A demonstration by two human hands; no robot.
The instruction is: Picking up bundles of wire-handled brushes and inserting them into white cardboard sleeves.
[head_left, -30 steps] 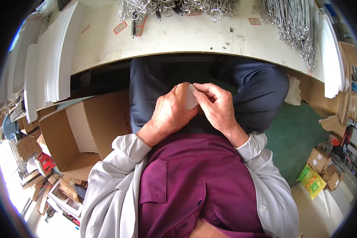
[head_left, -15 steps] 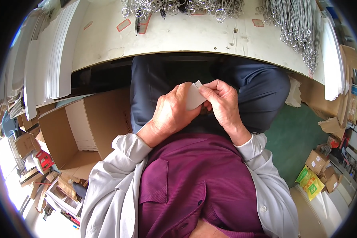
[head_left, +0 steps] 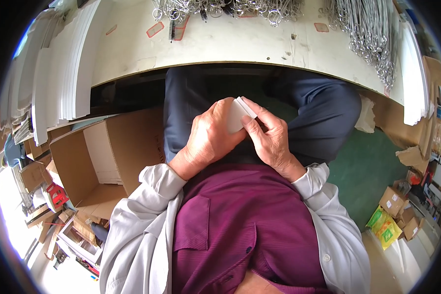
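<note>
A small white cardboard box (head_left: 235, 117) is held between my two hands above my lap. My left hand (head_left: 208, 131) wraps round its left side, with the thumb beneath. On the other side, my right hand (head_left: 269, 137) grips the box near its upper right end, thumb on the near face and forefinger along the top edge. A narrow end panel shows between my right thumb and forefinger. The fingers behind the box are hidden.
Ahead is a white worktable (head_left: 220, 44) with many wire-handled brushes (head_left: 370, 44) in heaps. White card strips (head_left: 76, 63) stand at the left; more (head_left: 412, 73) are at the right. An open cardboard carton (head_left: 110, 159) stands left of my legs.
My right hand has shifted its grip, with the forefinger now stretched along the box's upper edge. The flap that stuck up at its end now lies flatter, forming an end panel.
</note>
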